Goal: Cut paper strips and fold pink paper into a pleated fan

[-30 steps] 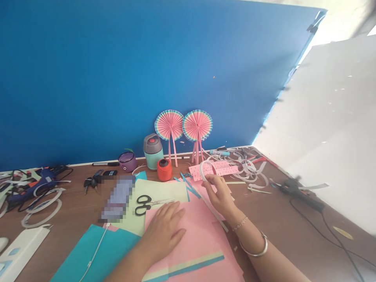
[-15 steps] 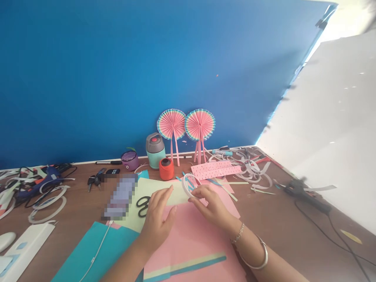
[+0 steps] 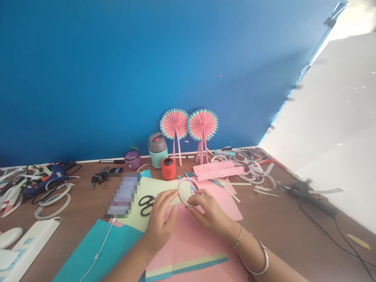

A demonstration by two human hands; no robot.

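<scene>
A white tape roll (image 3: 186,191) is held upright between both hands above a pink paper sheet (image 3: 194,243). My right hand (image 3: 210,213) pinches its right and lower rim, fingers curled. At the roll's left edge, my left hand (image 3: 160,223) has its fingertips on the rim. Black scissors (image 3: 147,204) lie just left of my left hand on a pale green sheet (image 3: 152,188).
Two pink paper fans (image 3: 189,125) lean on the blue wall, beside a teal flask (image 3: 158,150), orange thread spool (image 3: 168,169) and purple tub (image 3: 132,159). A perforated pink strip (image 3: 219,170), paper curls, glue guns (image 3: 311,196) and a teal sheet (image 3: 88,254) surround the work area.
My right hand carried the tape roll from beside the perforated strip back toward me. My left hand lifted off the pink sheet and met the roll.
</scene>
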